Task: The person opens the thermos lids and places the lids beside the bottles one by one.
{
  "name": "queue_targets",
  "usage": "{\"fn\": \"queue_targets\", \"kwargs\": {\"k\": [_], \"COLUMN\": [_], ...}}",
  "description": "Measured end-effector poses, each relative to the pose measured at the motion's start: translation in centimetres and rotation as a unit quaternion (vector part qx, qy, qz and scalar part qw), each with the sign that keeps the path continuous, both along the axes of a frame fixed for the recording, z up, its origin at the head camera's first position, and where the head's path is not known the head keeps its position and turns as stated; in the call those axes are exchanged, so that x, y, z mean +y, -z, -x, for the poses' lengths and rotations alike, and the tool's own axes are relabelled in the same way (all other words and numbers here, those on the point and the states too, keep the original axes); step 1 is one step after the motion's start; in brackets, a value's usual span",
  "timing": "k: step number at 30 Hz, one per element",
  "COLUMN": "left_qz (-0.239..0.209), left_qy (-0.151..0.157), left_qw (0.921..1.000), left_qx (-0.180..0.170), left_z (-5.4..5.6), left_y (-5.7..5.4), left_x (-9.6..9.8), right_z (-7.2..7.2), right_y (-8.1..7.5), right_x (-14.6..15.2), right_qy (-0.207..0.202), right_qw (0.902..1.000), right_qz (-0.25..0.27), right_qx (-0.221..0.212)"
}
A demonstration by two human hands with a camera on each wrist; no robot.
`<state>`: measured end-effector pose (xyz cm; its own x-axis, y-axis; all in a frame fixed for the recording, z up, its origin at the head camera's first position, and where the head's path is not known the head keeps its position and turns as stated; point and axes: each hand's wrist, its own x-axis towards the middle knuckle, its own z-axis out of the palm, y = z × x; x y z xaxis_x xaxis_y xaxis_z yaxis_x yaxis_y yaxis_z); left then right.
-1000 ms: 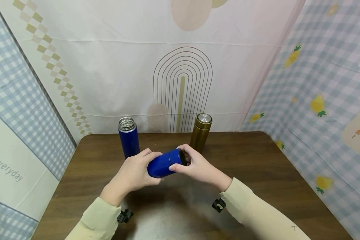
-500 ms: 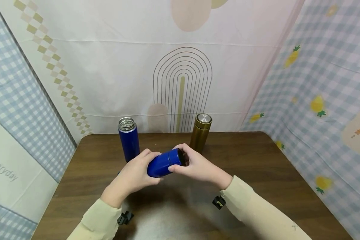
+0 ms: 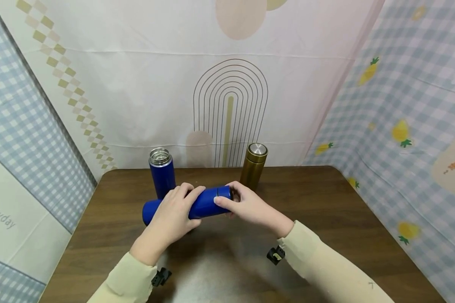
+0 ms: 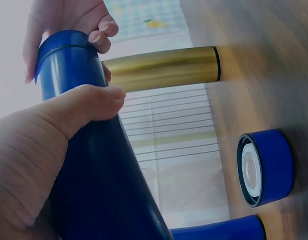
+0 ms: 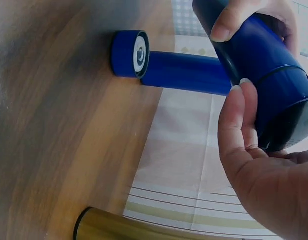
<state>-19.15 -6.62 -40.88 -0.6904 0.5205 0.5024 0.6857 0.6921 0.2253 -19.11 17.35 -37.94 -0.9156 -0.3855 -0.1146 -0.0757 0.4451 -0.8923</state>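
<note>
A blue thermos bottle (image 3: 204,203) is held above the table, lying nearly level. My left hand (image 3: 173,213) grips its body, with the bottle's base poking out to the left. My right hand (image 3: 251,207) grips the lid end, thumb in front and fingers behind. A seam shows between lid and body in the right wrist view. Behind the left hand stands a second blue thermos bottle (image 3: 162,174), lidless, its steel mouth showing. A loose blue lid (image 4: 276,167) sits on the table in front of that bottle, its white inside facing up; hands and bottle hide it in the head view.
A gold thermos bottle (image 3: 254,166) with a silver-topped lid stands upright behind my right hand. The brown wooden table (image 3: 326,219) has a patterned white cloth (image 3: 144,92) hanging behind its back edge. Checked cloth (image 3: 413,97) hangs along the right.
The held bottle has swung closer to level, and its base now shows left of my left hand. The left hand has turned with it. My right hand stays at the lid end.
</note>
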Motion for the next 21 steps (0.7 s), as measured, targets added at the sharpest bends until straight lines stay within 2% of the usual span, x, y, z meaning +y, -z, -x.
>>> {"fn": "queue_targets", "kwargs": {"k": [13,17,21], "left_qz": [0.021,0.021,0.024], "left_qy": [-0.009,-0.006,-0.006], "left_qw": [0.9992,0.9995,0.9997], "left_qx": [0.033,0.021,-0.003], "left_z": [0.09,0.02,0.01], "left_y": [-0.32,-0.46,-0.44], "left_x": [-0.39,-0.57,-0.75], "right_z": [-0.21,-0.42,-0.61], "right_y": [0.55,0.38,0.31], "right_x": [0.22,0.33,0.37], "right_qy": [-0.022,-0.031,-0.04], "right_qw": [0.9996,0.9995,0.9981], "right_qz": [0.014,0.002,-0.016], "right_qx": [-0.004,0.011,0.045]}}
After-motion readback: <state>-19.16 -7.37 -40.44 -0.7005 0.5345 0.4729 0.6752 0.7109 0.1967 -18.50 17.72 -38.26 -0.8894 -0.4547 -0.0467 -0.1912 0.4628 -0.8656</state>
